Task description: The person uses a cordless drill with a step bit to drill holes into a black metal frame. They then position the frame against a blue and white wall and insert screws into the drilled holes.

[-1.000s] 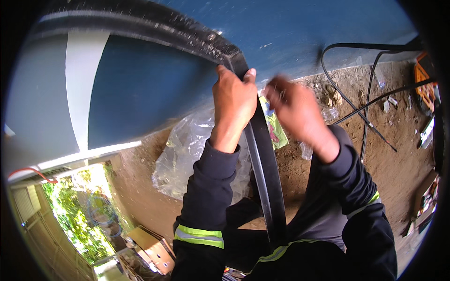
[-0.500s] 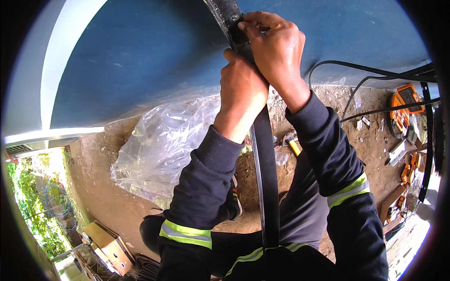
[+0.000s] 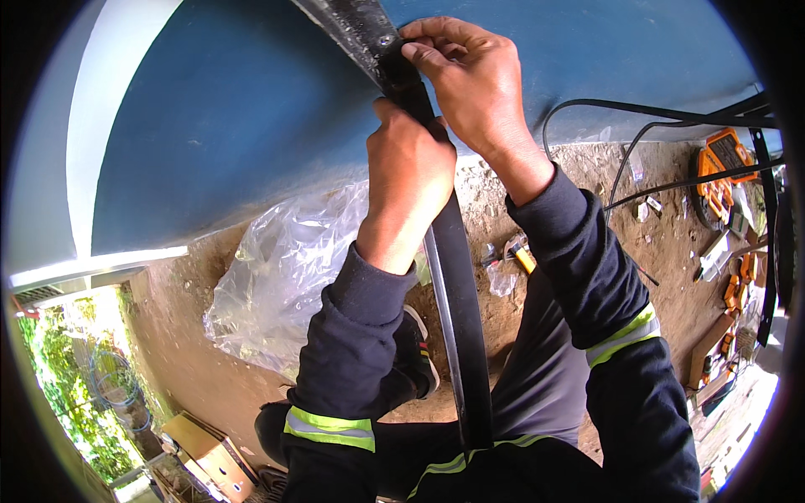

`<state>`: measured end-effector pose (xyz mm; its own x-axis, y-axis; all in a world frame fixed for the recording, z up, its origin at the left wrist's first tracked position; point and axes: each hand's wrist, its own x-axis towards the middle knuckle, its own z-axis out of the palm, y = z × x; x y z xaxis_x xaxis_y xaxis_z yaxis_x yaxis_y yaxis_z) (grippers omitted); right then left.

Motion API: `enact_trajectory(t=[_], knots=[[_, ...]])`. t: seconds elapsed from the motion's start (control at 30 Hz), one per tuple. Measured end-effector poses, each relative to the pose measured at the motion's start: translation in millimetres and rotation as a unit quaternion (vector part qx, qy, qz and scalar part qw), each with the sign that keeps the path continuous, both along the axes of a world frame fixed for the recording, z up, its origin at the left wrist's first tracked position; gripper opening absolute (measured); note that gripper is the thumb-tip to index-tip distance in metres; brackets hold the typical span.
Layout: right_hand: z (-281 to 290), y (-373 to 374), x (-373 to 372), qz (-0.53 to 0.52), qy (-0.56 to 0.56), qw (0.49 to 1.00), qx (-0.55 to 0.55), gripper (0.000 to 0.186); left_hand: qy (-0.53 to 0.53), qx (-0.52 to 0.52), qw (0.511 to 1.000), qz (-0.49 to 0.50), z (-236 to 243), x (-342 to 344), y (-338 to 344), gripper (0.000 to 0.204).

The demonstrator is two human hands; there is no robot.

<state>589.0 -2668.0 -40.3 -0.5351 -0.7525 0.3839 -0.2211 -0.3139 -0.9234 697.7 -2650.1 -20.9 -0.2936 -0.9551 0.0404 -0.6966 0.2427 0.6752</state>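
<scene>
A long black metal bar (image 3: 461, 310) runs from my lap up past both hands. Its upper end section (image 3: 356, 33) looks scuffed and whitish along one edge, and a small round screw head (image 3: 385, 40) shows on it. My left hand (image 3: 408, 168) is wrapped round the bar just below that section. Beside the screw, at the bar's right edge, my right hand (image 3: 478, 88) has its thumb and forefinger drawn together in a pinch. Whatever lies between those fingertips is hidden or too small to name.
Ahead stands a blue wall (image 3: 235, 109). Clear plastic sheeting (image 3: 285, 277) lies on the dirt floor at left, and a yellow-handled tool (image 3: 523, 258) lies near my right leg. Black cables (image 3: 637, 106) cross at right, by an orange tool case (image 3: 728, 159). A cardboard box (image 3: 205, 453) sits lower left.
Both hands and the bar's upper part have shifted left in view. My right fingertips, earlier over the bar near the screw, are now at its right edge. My left hand keeps its grip.
</scene>
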Motion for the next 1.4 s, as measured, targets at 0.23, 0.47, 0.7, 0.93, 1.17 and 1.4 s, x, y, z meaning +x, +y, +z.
enact_trajectory(t=[0.23,0.47,0.7,0.93,1.17,1.4], knots=[[-11.5,10.6,-7.5,-0.055,0.139,0.98,0.133,0.023,0.012,0.048,0.998,0.036,5.7,-12.9,6.3,0.041],[-23.5,2.6,-14.9,-0.033,0.216,0.965,0.146,0.03,0.013,0.054,0.998,0.001,8.1,1.6,-2.5,0.037],[-25.0,2.6,-1.9,-0.038,0.179,0.973,0.143,0.033,-0.01,0.032,0.999,-0.032,3.1,11.0,-9.7,0.034],[-34.0,2.9,6.9,-0.033,-0.013,0.981,0.189,0.045,-0.056,0.01,0.995,-0.085,3.9,26.5,-24.3,0.036],[-63.2,-4.0,17.6,0.104,-0.283,0.945,0.129,0.044,-0.087,-0.026,0.99,-0.107,0.4,22.4,-23.6,0.04],[-68.2,-4.7,21.2,0.116,-0.264,0.954,0.079,0.045,-0.095,0.032,0.994,-0.05,0.1,21.6,-24.2,0.041]])
